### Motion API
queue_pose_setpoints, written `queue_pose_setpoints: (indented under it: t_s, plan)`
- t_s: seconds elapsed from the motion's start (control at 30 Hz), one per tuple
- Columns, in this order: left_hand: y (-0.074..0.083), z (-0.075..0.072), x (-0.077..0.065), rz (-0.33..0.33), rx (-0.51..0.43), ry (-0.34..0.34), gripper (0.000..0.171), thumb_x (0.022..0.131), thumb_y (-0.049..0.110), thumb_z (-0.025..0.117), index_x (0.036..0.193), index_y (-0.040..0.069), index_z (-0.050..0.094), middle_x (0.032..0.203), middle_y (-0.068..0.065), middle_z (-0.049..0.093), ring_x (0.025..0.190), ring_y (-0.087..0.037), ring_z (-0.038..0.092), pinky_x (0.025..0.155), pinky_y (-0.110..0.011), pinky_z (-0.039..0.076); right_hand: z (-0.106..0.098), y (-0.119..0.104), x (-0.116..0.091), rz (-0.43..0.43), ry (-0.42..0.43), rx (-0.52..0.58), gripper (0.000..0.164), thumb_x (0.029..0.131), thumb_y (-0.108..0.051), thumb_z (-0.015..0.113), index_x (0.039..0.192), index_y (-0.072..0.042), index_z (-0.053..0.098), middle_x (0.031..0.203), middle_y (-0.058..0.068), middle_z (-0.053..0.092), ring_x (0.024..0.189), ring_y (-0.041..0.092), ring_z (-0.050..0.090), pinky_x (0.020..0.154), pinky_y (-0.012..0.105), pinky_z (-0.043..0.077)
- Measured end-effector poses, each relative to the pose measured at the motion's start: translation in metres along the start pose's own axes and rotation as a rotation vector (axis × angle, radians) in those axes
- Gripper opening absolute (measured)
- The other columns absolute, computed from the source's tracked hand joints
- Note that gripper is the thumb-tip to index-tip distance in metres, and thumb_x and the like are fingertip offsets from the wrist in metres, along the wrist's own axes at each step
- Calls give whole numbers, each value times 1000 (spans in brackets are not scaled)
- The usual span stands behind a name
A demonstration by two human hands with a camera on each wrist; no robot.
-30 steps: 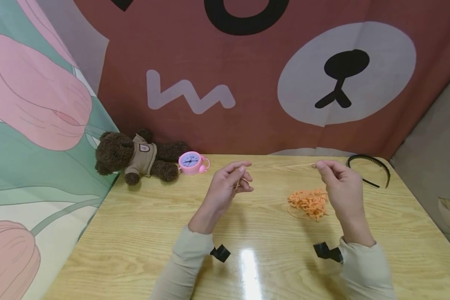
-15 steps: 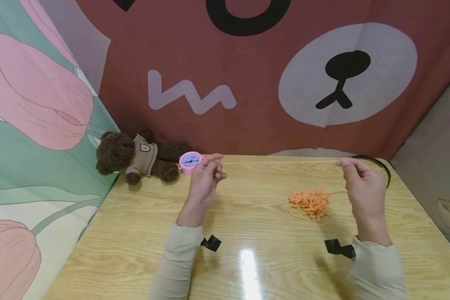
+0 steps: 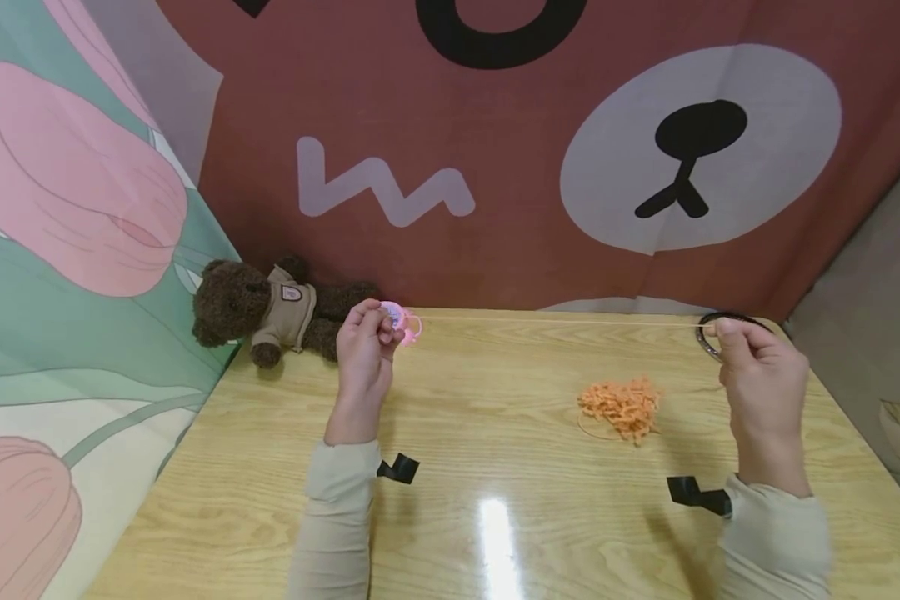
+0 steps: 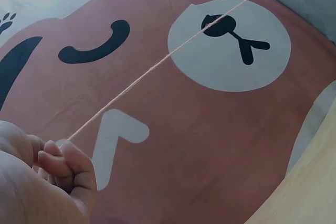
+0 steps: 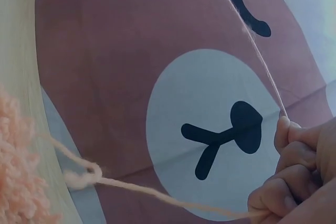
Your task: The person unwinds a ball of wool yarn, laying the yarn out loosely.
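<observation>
A thin, light orange yarn strand (image 4: 169, 54) runs straight between my two hands. My left hand (image 3: 362, 354) pinches one end, its fingers curled, in front of the pink alarm clock (image 3: 411, 330) in the head view. At the other end my right hand (image 3: 767, 392) grips the yarn between thumb and curled fingers. A fuzzy orange heap of yarn (image 3: 621, 408) lies on the table, left of and below the right hand. In the right wrist view a slack length of yarn (image 5: 157, 195), looped near the heap, leads from it into the lower fingers of that hand.
The wooden table (image 3: 510, 417) ends at a wall hanging (image 3: 510, 250) with a bear print. A brown teddy bear (image 3: 288, 317) lies at the back left beside the clock. At the back right is a black headband (image 3: 701, 337), partly behind the right hand.
My hands have moved apart, the left one leftward to overlap the clock, the right one rightward over the headband. The yarn between them has become a longer span.
</observation>
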State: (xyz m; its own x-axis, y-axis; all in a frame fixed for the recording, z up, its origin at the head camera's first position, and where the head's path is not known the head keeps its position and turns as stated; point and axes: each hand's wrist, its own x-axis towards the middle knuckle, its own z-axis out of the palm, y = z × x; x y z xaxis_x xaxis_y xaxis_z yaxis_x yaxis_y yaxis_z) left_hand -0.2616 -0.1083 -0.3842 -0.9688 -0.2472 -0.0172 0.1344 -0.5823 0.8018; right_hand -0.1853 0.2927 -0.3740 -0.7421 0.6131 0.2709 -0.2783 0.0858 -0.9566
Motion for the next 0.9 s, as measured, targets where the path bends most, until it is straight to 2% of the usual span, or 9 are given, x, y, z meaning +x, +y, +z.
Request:
queue_pose_setpoints:
  t_s: [0.07, 0.17, 0.23, 0.33, 0.43, 0.5, 0.7, 0.8, 0.9]
  plan:
    - [1, -1, 1, 3, -1, -4, 17, 100, -2, 48, 93, 13, 52, 64, 4, 51, 53, -4, 46, 51, -15, 50, 1, 0, 0, 4, -3, 8, 14, 92, -12, 74, 83, -2, 75, 55, -6, 48, 40, 7, 35, 38, 21, 23]
    - [0, -3, 1, -42, 12, -47, 11, 103, 3, 52, 102, 13, 56, 70, 3, 60, 59, -5, 56, 59, -18, 56, 0, -1, 1, 53, -8, 39, 16, 92, -14, 75, 83, -1, 75, 55, -4, 49, 40, 9, 35, 39, 22, 26]
    - [-1, -4, 1, -78, 27, -89, 9, 103, 7, 56, 111, 11, 59, 77, 2, 66, 66, -7, 64, 68, -21, 61, -2, -1, 1, 108, -34, 15, 17, 92, -20, 75, 86, -4, 76, 59, -5, 53, 43, 10, 37, 41, 22, 29]
    - [-3, -4, 0, -99, 52, -132, 19, 102, 9, 59, 121, 4, 59, 85, 1, 74, 74, -9, 72, 79, -27, 65, -7, -2, 1, 146, -183, -171, 22, 96, -32, 70, 95, -11, 76, 59, -6, 48, 49, 14, 37, 46, 29, 31]
    - [-4, -2, -2, -112, 69, -156, 24, 102, 5, 59, 125, -1, 59, 88, -1, 76, 76, -9, 74, 84, -30, 65, -11, -1, 1, 105, -373, -366, 29, 100, -43, 61, 103, -16, 72, 59, -7, 37, 52, 18, 34, 48, 35, 29]
    - [-5, -3, -2, -116, 71, -162, 25, 102, 3, 57, 126, -4, 57, 89, 0, 76, 77, -9, 74, 85, -30, 65, -12, -1, 2, 81, -456, -421, 32, 101, -46, 58, 106, -17, 70, 59, -7, 34, 51, 19, 32, 49, 37, 29]
    - [5, -11, 4, -76, 41, -88, 15, 102, 1, 57, 114, 5, 64, 86, 1, 74, 80, -10, 73, 87, -29, 64, -19, -2, 4, 65, -542, -504, 39, 101, -48, 58, 105, -11, 70, 57, -8, 33, 51, 21, 34, 51, 35, 34]
    - [15, -17, 11, -55, 18, -43, 16, 101, 0, 57, 104, 11, 68, 83, 0, 72, 75, -9, 69, 82, -25, 63, -22, -2, 5, 44, -567, -534, 40, 101, -46, 58, 106, -9, 70, 57, -7, 33, 52, 22, 35, 52, 35, 35]
    - [25, -24, 17, -27, -3, -1, 18, 100, -3, 56, 97, 12, 67, 80, -1, 70, 69, -9, 65, 75, -22, 62, -27, 0, 9, 47, -567, -529, 33, 102, -43, 58, 105, -13, 70, 58, -8, 34, 53, 21, 35, 50, 36, 33]
